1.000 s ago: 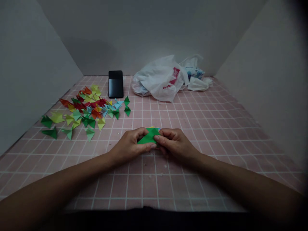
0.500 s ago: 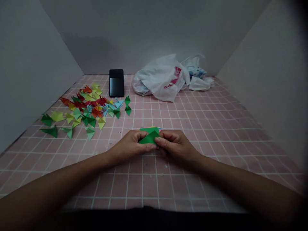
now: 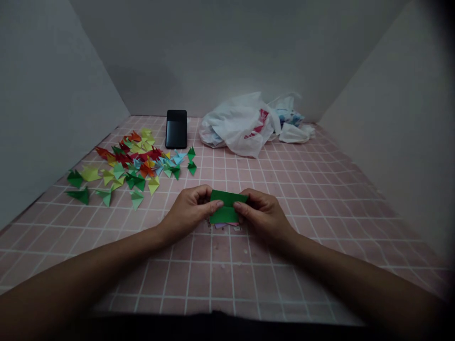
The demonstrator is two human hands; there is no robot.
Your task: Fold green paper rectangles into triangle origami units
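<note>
A green sheet of origami paper [image 3: 227, 214] is held up between my two hands, with a crease running across its middle. My left hand [image 3: 194, 208] pinches its left edge, thumb on the near face and fingers behind. At the right edge, my right hand [image 3: 265, 210] grips the sheet the same way; its other fingers are partly hidden. Just below the green sheet, the edges of several coloured papers [image 3: 221, 226] peek out, lilac and pink among them; the green sheet hides most of them.
Folded paper pieces [image 3: 135, 180] in green, yellow, red, orange and blue lie spread on the left of the pink checked tabletop [image 3: 284, 189]. Behind them a black phone [image 3: 176, 130] stands propped up. White plastic bags [image 3: 238, 125] rest by the back wall. Pale walls enclose three sides.
The green paper has gone from a folded triangular shape to an opened sheet with a crosswise crease. Both hands have shifted slightly, and the camera view has tilted a little.
</note>
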